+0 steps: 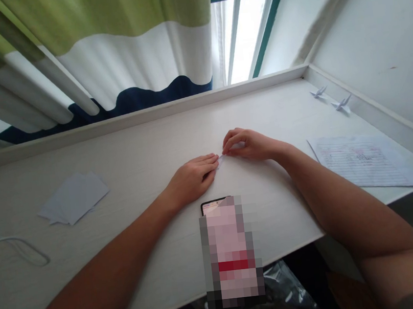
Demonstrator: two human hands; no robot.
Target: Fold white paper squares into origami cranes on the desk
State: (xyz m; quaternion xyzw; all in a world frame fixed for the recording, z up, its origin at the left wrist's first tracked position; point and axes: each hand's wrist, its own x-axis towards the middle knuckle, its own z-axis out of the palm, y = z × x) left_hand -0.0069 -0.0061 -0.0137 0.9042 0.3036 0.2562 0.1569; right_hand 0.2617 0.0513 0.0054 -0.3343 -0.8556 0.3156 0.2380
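A small piece of folded white paper [220, 161] lies on the desk between my two hands, mostly covered by them. My left hand [195, 178] rests flat over its left end, fingers stretched out and pressing it to the desk top. With thumb and fingertips, my right hand [247, 144] pinches the narrow right end. Just below my left hand lies a phone [225, 231], its screen lit and largely blurred out.
A fanned stack of white paper sheets [74, 198] lies at left, near a white cable [20, 243]. Two small folded paper cranes [341, 105] stand at the far right. Below them is a written lined sheet [362, 160]. A raised ledge [150, 112] borders the desk's back, before a curtain [136, 49].
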